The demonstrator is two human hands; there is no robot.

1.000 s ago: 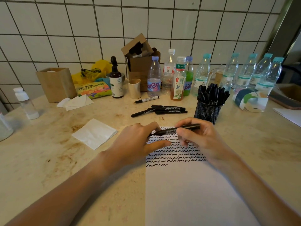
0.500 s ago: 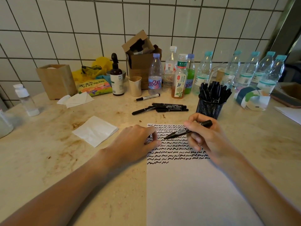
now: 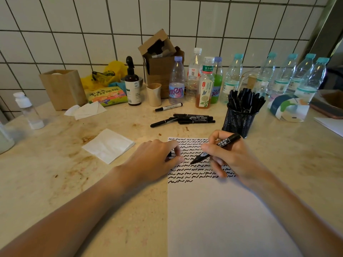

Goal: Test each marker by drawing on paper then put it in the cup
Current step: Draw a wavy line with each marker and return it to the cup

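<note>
My right hand grips an uncapped black marker like a pen, tip pointing down-left just above the white paper. Rows of black squiggles cover the top of the sheet. My left hand rests at the paper's left edge, fingers pinched on what looks like the marker's black cap, mostly hidden. The black mesh cup, packed with several black markers, stands just beyond my right hand. Loose black markers and a white one lie behind the paper.
A folded white napkin lies left of the paper. A row of plastic bottles, a brown pump bottle, cardboard boxes, a small beige cup and a tape roll line the tiled wall.
The hands pulled apart, taking the cap off the marker. My right hand turned the marker from level to a writing grip and lowered its tip toward the paper.
</note>
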